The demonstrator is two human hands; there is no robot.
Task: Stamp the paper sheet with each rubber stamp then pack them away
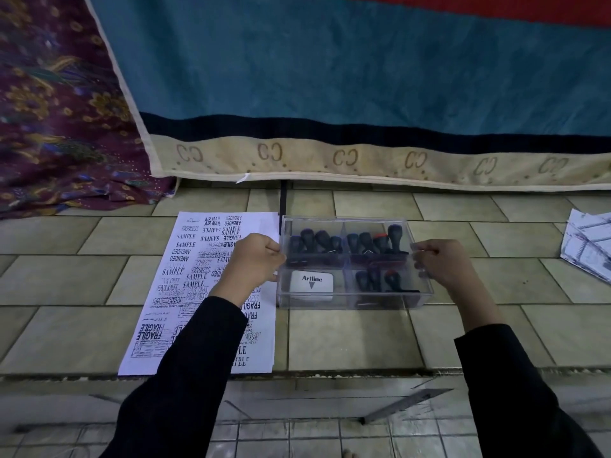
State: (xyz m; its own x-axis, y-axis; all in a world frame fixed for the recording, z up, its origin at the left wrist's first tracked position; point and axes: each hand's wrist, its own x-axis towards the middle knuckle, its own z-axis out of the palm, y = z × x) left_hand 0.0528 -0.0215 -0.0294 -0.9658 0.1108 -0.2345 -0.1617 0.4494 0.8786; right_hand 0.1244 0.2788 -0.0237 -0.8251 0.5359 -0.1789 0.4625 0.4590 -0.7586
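Head view: the clear box [380, 300], long from left to right, is pinched at its left end by the left hand [254, 259] and at its right end by the right hand [443, 264].

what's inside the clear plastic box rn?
In the clear box: black-handled rubber stamps fill three compartments, and an Artline ink pad sits in the near-left one. Stamp faces are hidden underneath.

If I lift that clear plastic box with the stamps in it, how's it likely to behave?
The clear box looks rigid, so it should probably hold its shape. Its smooth walls may be slippery. The stamps stand loose in their compartments, so they would likely topple or rattle if it tilts.
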